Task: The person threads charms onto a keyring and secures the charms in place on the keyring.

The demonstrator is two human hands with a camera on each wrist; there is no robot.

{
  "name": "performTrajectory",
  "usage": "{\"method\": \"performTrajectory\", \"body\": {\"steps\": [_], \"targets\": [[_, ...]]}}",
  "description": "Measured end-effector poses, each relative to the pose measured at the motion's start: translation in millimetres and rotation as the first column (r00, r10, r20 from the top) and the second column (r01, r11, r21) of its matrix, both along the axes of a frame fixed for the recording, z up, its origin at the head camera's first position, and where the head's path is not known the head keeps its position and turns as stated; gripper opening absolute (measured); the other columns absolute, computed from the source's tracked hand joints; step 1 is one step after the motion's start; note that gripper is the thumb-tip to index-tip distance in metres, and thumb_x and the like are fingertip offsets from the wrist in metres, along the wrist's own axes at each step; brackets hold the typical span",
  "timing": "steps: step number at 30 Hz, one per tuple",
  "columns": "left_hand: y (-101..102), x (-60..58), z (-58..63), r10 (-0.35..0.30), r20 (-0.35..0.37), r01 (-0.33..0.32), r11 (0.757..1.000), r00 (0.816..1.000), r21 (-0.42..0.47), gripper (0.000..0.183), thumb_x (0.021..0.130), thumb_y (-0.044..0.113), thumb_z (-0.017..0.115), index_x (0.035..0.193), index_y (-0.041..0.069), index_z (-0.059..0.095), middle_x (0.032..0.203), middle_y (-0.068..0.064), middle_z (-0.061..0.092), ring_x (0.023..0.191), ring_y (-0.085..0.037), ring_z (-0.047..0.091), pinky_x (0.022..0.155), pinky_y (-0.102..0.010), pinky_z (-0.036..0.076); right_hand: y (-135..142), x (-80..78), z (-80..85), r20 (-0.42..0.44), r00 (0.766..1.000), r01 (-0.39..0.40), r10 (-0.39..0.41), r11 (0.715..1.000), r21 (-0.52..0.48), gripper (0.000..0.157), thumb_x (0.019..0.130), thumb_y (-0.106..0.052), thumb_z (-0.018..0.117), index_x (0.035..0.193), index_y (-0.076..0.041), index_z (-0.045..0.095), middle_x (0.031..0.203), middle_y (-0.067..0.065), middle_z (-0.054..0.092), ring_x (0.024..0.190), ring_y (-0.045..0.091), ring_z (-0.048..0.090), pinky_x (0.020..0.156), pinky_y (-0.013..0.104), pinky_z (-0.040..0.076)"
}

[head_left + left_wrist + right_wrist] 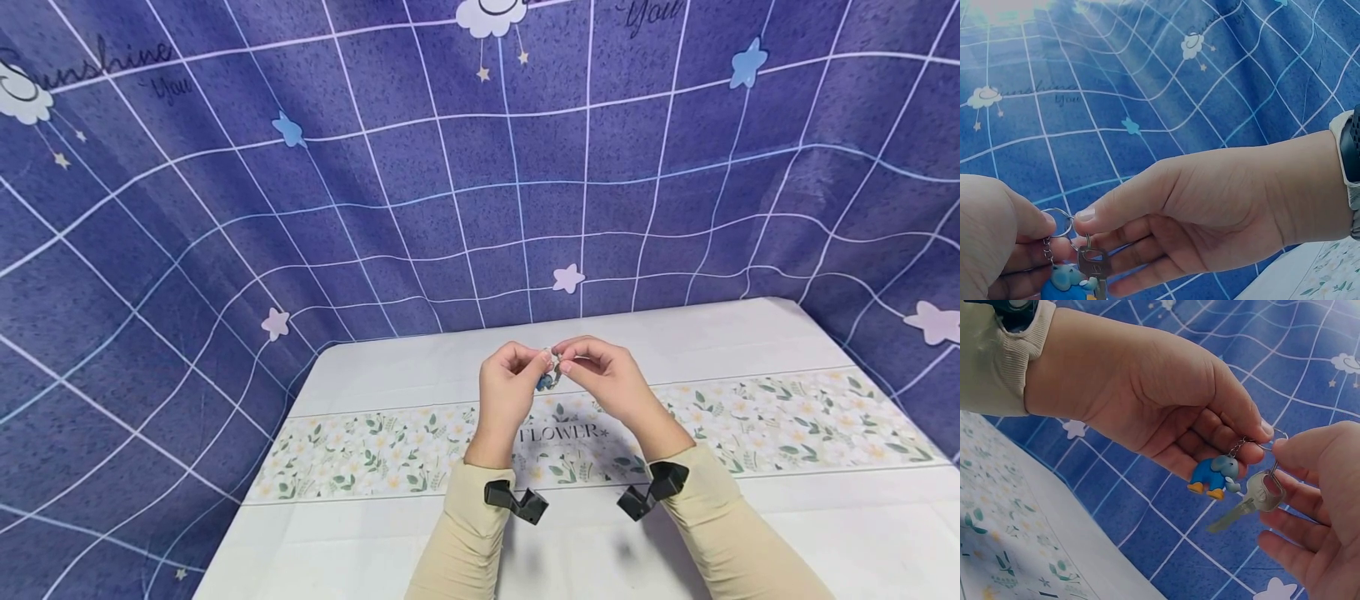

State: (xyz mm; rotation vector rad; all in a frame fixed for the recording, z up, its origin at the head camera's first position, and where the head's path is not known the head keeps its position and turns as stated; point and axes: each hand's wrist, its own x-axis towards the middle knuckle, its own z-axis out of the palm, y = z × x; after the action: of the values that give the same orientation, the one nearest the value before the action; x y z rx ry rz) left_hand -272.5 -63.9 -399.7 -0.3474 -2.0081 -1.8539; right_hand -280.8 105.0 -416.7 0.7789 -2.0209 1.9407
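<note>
Above the table, both hands meet at a metal key ring (1060, 209). My left hand (504, 392) pinches one side of the ring between thumb and fingers, close to a short chain (1237, 447). From that chain hangs a blue elephant charm (1213, 475) with a grey head and yellow feet. My right hand (611, 383) pinches the ring's other side with thumb and forefinger. Beside the right fingers a metal key (1264, 492) dangles from a small link, its blade slanting down toward the elephant. The thumbs hide parts of the ring.
Below the hands lies a white table cover (360, 542) with a flowered band (360, 450) lettered "FLOWER". Behind and at the sides hangs a blue gridded curtain (420, 225) with stars and clouds. Black camera mounts (517, 500) sit at both sleeve cuffs.
</note>
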Motion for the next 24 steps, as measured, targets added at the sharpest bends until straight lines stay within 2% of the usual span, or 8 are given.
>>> {"method": "performTrajectory", "body": {"steps": [7,17,24], "targets": [[0.3,-1.5,-1.6,0.012,0.013,-0.013,0.999,1.0,0.032,0.011,0.089,0.004,0.076,0.082,-0.003,0.071,0.076,-0.015,0.073,0.067,-0.01,0.066,0.06,-0.018,0.051,0.2,-0.2,0.0,-0.017,1.0,0.013,-0.013,1.0,0.02,0.015,0.095,-0.005,0.07,0.095,0.009,0.065,0.118,0.023,0.066,0.106,0.008,0.064,0.093,0.023,0.053],[0.2,-3.2,-3.0,0.014,0.055,-0.019,0.996,0.998,0.086,0.014,0.088,0.003,0.076,0.081,-0.007,0.069,0.073,-0.016,0.072,0.065,-0.009,0.066,0.06,-0.018,0.051,-0.2,0.0,0.0,-0.035,0.999,-0.004,0.005,0.999,0.037,0.006,0.095,0.001,0.067,0.096,0.006,0.067,0.118,0.023,0.065,0.107,0.007,0.064,0.094,0.021,0.052],[0.4,-2.9,-1.3,0.017,0.085,-0.026,0.994,0.996,0.108,0.014,0.088,0.003,0.076,0.081,-0.007,0.069,0.072,-0.011,0.072,0.065,-0.008,0.066,0.06,-0.018,0.051,-0.2,0.1,1.0,-0.031,0.999,-0.007,0.009,0.998,0.055,0.003,0.095,0.0,0.068,0.096,0.003,0.069,0.118,0.019,0.067,0.107,0.008,0.064,0.093,0.022,0.053]]}}
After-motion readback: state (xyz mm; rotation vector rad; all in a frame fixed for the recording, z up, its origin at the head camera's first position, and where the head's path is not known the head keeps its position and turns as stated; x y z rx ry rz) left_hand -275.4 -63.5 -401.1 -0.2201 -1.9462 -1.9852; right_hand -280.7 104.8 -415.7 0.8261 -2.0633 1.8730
